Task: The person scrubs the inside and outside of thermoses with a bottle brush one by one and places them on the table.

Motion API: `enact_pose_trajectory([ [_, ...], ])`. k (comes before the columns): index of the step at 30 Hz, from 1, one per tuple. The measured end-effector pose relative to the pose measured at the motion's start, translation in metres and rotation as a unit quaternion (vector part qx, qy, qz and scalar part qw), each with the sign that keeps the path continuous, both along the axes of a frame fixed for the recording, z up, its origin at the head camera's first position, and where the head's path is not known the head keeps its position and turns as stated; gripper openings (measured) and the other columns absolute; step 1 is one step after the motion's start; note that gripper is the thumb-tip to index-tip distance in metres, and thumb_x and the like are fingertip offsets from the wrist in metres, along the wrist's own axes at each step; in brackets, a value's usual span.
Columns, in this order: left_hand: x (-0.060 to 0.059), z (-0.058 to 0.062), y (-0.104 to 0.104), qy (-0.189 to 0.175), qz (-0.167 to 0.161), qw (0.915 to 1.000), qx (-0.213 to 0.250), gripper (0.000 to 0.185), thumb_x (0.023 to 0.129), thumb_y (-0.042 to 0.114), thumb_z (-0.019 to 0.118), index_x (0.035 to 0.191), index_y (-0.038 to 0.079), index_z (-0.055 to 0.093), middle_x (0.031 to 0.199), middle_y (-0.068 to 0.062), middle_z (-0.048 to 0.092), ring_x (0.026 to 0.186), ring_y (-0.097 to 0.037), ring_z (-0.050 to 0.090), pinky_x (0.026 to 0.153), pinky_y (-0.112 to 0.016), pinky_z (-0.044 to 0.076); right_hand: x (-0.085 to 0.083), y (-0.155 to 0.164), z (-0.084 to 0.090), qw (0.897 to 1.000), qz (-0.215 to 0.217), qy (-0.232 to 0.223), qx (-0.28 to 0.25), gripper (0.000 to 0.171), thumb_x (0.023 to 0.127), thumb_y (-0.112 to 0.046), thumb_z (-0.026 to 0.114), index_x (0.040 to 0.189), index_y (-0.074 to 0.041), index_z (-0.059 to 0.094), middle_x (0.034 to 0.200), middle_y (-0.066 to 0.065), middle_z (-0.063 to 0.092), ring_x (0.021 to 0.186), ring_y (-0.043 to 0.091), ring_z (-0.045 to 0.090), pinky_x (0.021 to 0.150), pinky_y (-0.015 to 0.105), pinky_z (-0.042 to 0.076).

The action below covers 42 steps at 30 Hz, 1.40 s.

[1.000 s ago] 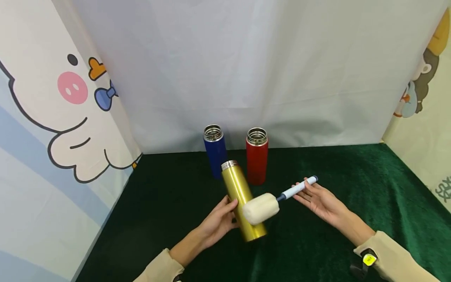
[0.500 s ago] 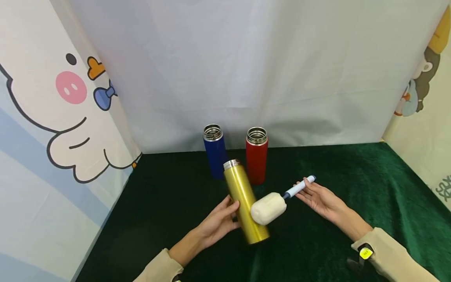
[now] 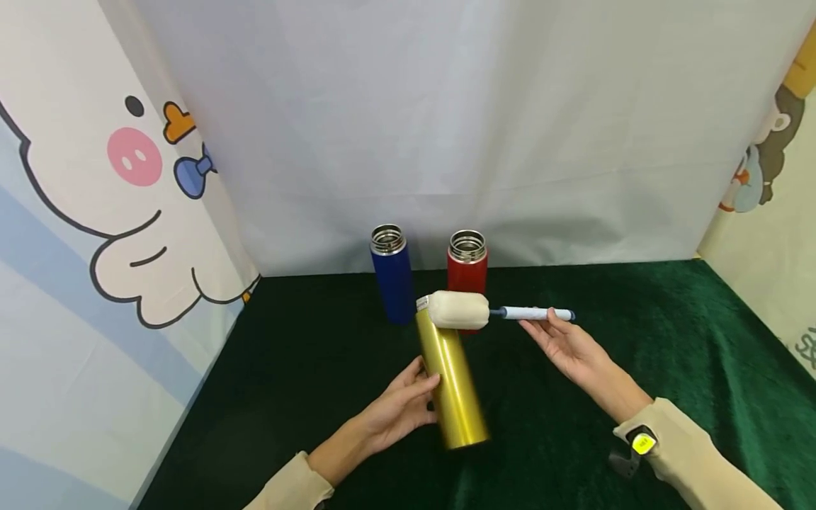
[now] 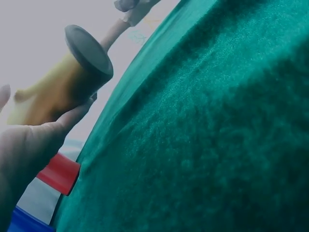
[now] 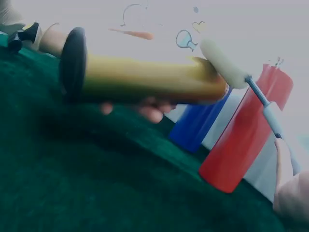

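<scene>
A gold bottle [image 3: 451, 382] leans off the green cloth, mouth pointing away, its dark base [image 4: 89, 52] toward me. My left hand [image 3: 421, 386] grips its lower body from the left, thumb in front. My right hand [image 3: 547, 322] pinches the pale blue handle [image 3: 532, 313] of a sponge brush. The brush lies level, and its cream sponge head [image 3: 457, 309] sits against the gold bottle's mouth. In the right wrist view the sponge head [image 5: 224, 63] meets the end of the gold bottle [image 5: 145, 77].
A blue bottle [image 3: 392, 280] and a red bottle [image 3: 467, 256] stand open-mouthed just behind, by the white backdrop. Green cloth [image 3: 637, 368] covers the table. Cartoon-printed panels close the left and right sides.
My right hand has lifted the brush from in front of the gold bottle's body up to its mouth and turned it level. The bottle has shifted slightly in my left hand.
</scene>
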<state>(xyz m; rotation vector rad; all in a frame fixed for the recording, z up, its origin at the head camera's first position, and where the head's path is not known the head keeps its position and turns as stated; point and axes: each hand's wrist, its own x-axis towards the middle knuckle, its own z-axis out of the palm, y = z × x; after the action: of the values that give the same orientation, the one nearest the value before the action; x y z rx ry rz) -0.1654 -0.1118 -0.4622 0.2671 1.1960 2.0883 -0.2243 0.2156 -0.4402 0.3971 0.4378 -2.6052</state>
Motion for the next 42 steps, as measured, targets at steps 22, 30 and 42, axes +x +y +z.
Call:
enact_pose_trajectory([
  [22,-0.006,-0.004,-0.005,0.004,0.041,0.999,-0.017,0.056,0.108,0.02,0.05,0.158,0.02,0.023,0.136,0.001,0.054,0.123,-0.018,0.056,0.101,-0.047,0.047,0.008,0.022,-0.028,0.969,0.136,0.145,0.148,0.021,0.112,-0.017,0.038,0.12,-0.013,0.057,0.12,0.006,0.066,0.114,0.016,0.068,0.103,0.032,0.055],
  [30,-0.002,-0.005,-0.003,0.006,0.011,0.9999,0.003,0.052,0.108,0.02,0.049,0.153,0.021,0.023,0.136,0.001,0.056,0.122,-0.018,0.059,0.098,-0.045,0.052,-0.01,0.005,-0.006,0.991,0.056,0.088,0.085,0.017,0.108,-0.013,0.045,0.125,-0.013,0.046,0.116,0.01,0.066,0.108,0.022,0.07,0.106,0.033,0.053],
  [42,-0.002,-0.005,-0.003,0.002,0.031,0.9993,-0.019,0.061,0.108,0.025,0.05,0.158,0.026,0.015,0.133,0.001,0.055,0.121,-0.016,0.059,0.1,-0.041,0.051,-0.006,0.006,-0.001,0.999,-0.008,0.039,0.016,0.03,0.106,-0.006,0.049,0.133,-0.014,0.039,0.116,0.016,0.066,0.108,0.029,0.07,0.12,0.034,0.038],
])
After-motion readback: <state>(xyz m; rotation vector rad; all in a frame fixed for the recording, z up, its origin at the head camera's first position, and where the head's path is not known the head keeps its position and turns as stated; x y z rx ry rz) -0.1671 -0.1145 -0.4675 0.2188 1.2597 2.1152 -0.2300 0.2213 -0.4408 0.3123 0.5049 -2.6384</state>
